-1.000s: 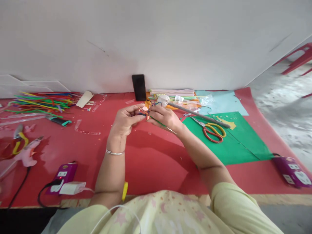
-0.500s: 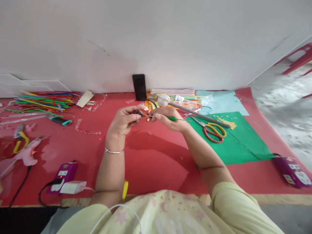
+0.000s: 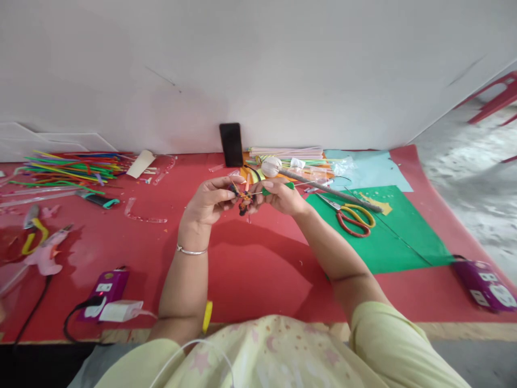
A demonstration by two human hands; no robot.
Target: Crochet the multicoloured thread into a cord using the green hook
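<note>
Above the middle of the red table, my left hand (image 3: 210,200) pinches a small dark-and-orange yarn-like piece (image 3: 244,205), its fingers closed on the left end. My right hand (image 3: 283,196) is closed around a crochet hook (image 3: 289,186) with a green grip. The hook's thin metal shaft points left into the piece, and its other end sticks out to the right past the hand. Part of the piece hangs down between both hands. The fingertips hide some of it, so its exact shape cannot be made out.
Scissors (image 3: 355,218) lie on a green sheet (image 3: 404,237) to the right, near a grey stick with a white ball (image 3: 271,166). A phone (image 3: 231,144) leans on the wall. At left are pipe cleaners (image 3: 72,170), a pink glue gun (image 3: 48,253) and a purple power strip (image 3: 105,291).
The dark-and-orange piece has turned and now hangs lower between the hands. My right hand has shifted slightly up, and the hook's right end now tilts upward.
</note>
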